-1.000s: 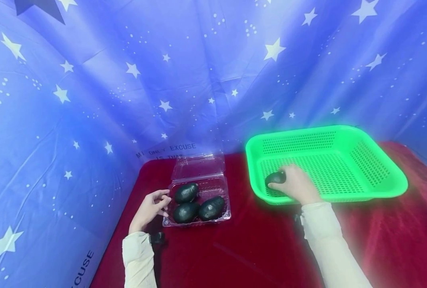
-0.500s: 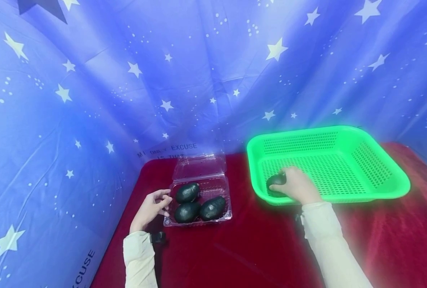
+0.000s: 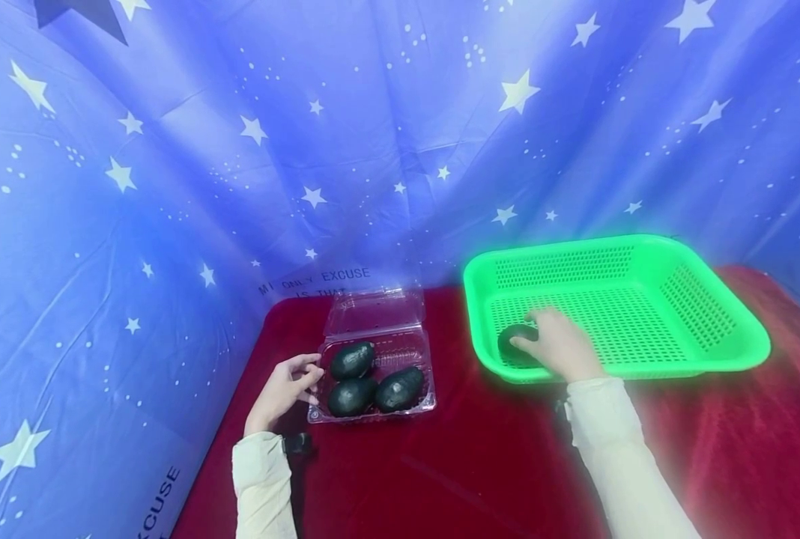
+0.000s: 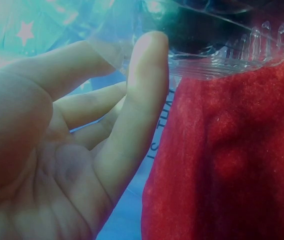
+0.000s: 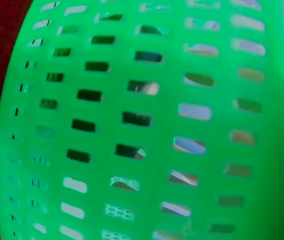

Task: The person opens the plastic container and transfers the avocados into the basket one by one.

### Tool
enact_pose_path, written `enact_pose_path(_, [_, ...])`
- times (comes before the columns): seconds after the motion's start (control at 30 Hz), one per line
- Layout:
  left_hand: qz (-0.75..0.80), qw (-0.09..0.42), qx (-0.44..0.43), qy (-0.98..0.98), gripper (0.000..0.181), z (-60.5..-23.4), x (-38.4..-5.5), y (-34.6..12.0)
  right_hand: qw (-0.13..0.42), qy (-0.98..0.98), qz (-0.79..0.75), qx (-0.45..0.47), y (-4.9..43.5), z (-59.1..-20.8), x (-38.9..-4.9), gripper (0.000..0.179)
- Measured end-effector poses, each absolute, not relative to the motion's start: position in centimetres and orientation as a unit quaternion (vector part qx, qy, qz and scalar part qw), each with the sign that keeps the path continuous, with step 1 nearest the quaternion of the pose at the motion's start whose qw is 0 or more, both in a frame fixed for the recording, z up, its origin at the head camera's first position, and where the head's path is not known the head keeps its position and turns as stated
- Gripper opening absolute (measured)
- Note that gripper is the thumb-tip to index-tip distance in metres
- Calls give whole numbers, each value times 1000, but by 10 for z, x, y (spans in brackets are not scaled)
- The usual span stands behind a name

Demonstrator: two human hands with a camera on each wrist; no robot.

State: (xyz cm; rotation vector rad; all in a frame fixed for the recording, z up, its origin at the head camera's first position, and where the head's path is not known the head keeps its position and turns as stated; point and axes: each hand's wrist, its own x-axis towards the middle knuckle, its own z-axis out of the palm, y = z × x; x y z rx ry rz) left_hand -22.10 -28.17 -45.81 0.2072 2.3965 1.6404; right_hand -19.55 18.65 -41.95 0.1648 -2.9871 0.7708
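In the head view, my right hand (image 3: 562,346) is over a dark green avocado (image 3: 516,343) lying in the left front part of a bright green plastic basket (image 3: 737,352). Its thumb lies near the avocado, and the other fingers stand lifted off its far side. At the left, my left hand (image 3: 284,389) pinches the left edge of a clear plastic clamshell box (image 3: 413,344). The left wrist view shows the fingers (image 4: 149,75) at the clear box wall (image 4: 217,70). Three avocados (image 3: 351,397) lie in the box. Only the basket's perforated wall (image 5: 117,105) fills the right wrist view; that hand is hidden there.
Both containers stand on a table with a dark red cloth (image 3: 440,479). The box's clear lid (image 3: 373,308) is raised at the back. A blue curtain (image 3: 373,112) with stars hangs behind and at the left. The basket's near rim passes under the right wrist.
The right hand's fingers have loosened and lifted from the avocado, which rests in the basket. The left hand and the box have stayed in place.
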Motion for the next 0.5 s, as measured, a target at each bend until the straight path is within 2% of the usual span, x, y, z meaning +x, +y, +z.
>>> enact_pose_path(0.5, [557, 115, 68, 820, 48, -457, -220, -281, 66, -960, 261, 80, 169, -398, -190, 50])
